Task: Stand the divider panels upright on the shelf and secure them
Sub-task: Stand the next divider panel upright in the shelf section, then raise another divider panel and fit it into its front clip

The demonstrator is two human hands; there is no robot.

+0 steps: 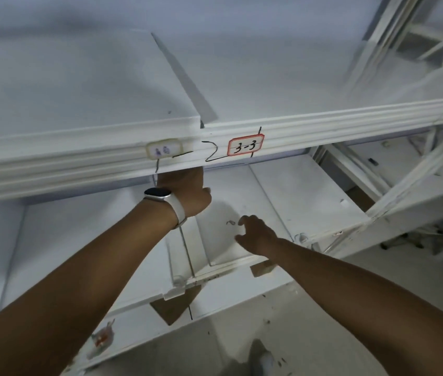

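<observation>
Below the upper shelf beam (pixel 214 147) we have an open bay over the lower shelf (pixel 310 196), crossed only by an upright divider panel (pixel 187 251); to the beam's right, diagonal braces (pixel 405 191) block passage.

Dim, cool bluish light; soft shadows under shelves; motion blur upper right; wide-angle bending at edges.

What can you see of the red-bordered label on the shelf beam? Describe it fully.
The red-bordered label is a small white rounded rectangle, apparently a sticker, stuck flat on the front of the white shelf beam. It reads "3-3" in black handwriting. Black marker strokes cross its edges. Nothing touches it; the left hand is below.
</observation>
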